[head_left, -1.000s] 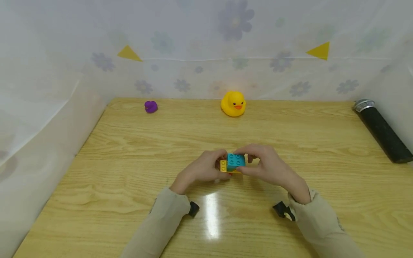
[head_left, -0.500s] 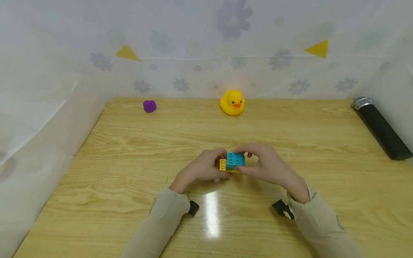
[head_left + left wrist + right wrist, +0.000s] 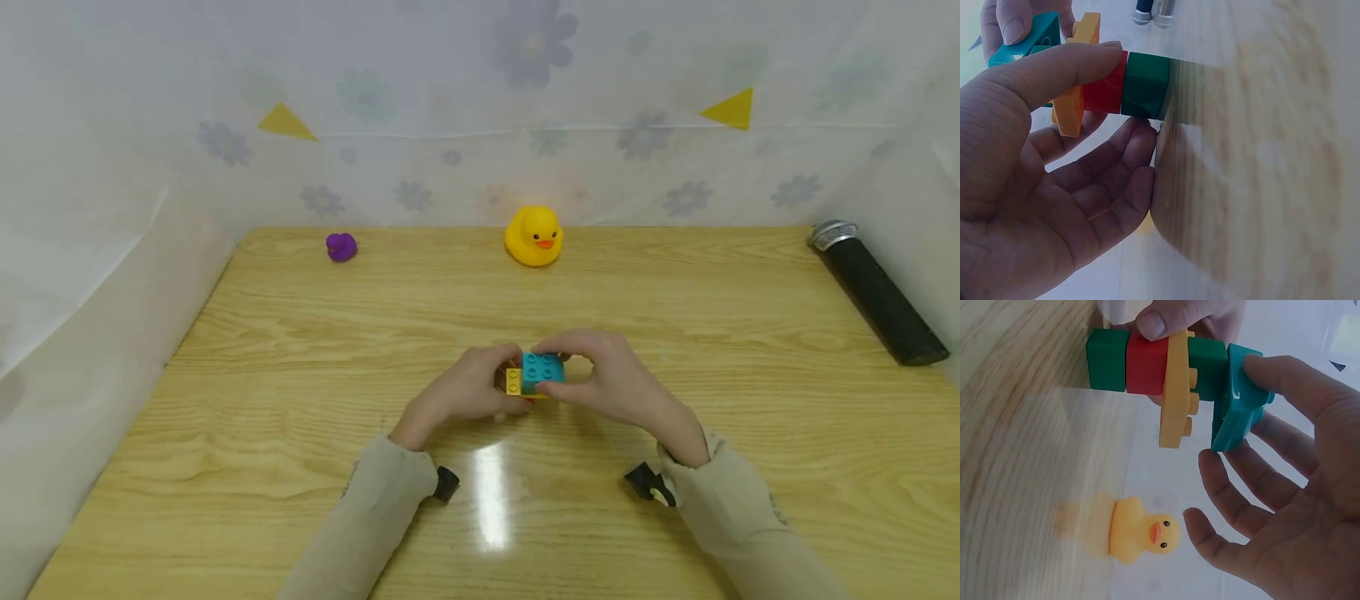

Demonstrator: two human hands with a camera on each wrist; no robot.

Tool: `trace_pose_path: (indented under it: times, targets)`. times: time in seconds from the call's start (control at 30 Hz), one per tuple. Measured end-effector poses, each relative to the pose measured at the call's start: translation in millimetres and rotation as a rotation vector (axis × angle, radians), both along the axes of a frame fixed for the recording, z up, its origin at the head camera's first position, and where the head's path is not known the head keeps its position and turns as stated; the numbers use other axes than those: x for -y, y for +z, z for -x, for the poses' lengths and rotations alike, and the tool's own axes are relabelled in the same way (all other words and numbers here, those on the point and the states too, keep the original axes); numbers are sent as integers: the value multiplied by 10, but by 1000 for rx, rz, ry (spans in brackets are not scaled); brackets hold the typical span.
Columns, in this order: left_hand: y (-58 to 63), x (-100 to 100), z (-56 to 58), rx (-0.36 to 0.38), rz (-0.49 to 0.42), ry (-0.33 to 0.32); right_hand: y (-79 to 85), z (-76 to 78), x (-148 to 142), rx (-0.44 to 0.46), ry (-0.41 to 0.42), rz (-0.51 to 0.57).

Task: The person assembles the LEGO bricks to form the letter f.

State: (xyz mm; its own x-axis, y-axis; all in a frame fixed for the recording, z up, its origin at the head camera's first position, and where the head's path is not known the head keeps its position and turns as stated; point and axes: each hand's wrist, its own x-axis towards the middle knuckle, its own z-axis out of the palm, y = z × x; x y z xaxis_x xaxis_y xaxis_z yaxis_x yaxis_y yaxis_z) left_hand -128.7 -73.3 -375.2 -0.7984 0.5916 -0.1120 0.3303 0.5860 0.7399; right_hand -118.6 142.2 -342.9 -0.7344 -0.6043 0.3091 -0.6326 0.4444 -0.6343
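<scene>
A stack of toy building bricks stands upright on the table between the hands. From the bottom come a dark green brick (image 3: 1107,360), a red brick (image 3: 1146,364), a wide yellow brick (image 3: 1173,409) and another green brick (image 3: 1205,353). Topmost is a teal brick (image 3: 542,367) with a sloped side. My left hand (image 3: 468,385) pinches the stack at the red brick, its thumb lying across it in the left wrist view. My right hand (image 3: 615,377) holds the teal brick between thumb and fingers. Whether the teal brick is fully seated cannot be told.
At the table's back edge a yellow rubber duck (image 3: 533,237) sits behind the stack, and a small purple duck (image 3: 342,247) farther left. A black microphone (image 3: 877,292) lies along the right side. White flowered sheeting (image 3: 450,83) encloses the table (image 3: 247,400).
Both hands keep their hold on the stack, with hardly any movement. The whole head view has shifted slightly, so everything appears a little farther left and up.
</scene>
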Motion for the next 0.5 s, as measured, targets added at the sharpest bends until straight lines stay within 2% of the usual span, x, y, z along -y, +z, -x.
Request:
trace_pose_path:
  times: [0.5]
  targets:
    - [3, 0, 1, -12, 5, -6, 5, -20, 35, -38, -10, -18]
